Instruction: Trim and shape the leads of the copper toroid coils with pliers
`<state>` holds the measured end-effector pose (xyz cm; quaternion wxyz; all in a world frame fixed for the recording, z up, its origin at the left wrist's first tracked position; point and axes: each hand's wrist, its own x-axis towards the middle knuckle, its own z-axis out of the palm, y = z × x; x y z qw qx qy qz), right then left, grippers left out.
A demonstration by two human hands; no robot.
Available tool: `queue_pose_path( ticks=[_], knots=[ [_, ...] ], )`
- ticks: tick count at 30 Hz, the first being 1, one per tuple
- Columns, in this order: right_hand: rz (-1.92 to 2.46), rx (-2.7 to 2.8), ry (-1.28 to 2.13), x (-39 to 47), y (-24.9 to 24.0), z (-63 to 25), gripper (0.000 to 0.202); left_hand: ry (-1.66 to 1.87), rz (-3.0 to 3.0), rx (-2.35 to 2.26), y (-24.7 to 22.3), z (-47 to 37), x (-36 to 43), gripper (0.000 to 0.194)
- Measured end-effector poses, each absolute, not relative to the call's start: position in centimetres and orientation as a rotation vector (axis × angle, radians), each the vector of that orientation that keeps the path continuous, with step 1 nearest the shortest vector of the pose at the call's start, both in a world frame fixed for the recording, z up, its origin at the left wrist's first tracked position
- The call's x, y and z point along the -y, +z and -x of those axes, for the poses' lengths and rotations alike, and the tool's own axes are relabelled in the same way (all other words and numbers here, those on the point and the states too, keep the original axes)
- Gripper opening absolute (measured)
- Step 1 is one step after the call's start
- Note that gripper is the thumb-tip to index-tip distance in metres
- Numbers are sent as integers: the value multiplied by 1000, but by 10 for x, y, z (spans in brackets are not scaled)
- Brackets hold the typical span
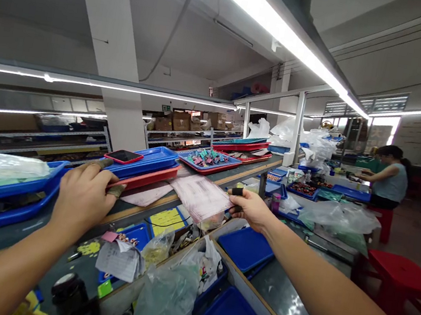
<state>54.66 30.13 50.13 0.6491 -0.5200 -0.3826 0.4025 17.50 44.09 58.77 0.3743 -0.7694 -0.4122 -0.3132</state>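
My left hand (87,191) is closed on the near end of a stack of trays, its fingers on the red tray (147,177) under the blue tray (150,157). A phone in a red case (124,156) lies on top of that stack. My right hand (248,207), with dark finger covers, pinches the right edge of a pale, stained flat board (202,196). Its left part reaches over the shelf edge beside the trays. Another pale sheet (148,193) lies partly beneath the red tray.
A tray of small coloured pieces (208,160) stands behind the board. Blue trays with plastic bags (4,173) sit at left. Below are empty blue trays (246,248), a plastic bag (168,294) and papers (122,260). A co-worker (391,178) sits at right, beyond a red stool (408,274).
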Motion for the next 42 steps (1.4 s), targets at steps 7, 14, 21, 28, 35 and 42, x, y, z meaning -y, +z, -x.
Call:
queue_pose_path(
  ticks=[7,14,21,28,35,42],
  knots=[
    [1217,843,928,-301,496,-546,24,-793,1964,1067,588,-180,-437,31],
    [1264,850,932,-301,499,-539,20,-775,1969,1083,585,-178,-437,31],
    [1285,841,897,-293,499,-544,22,-781,1961,1097,586,-179,-440,33],
    [1255,850,890,-293,498,-552,19,-760,1956,1101,595,-179,-439,34],
    [1216,854,888,-290,492,-559,15,-740,1949,1097,591,-179,-441,36],
    [1190,825,865,-283,488,-566,20,-721,1951,1094,587,-177,-441,38]
  ],
)
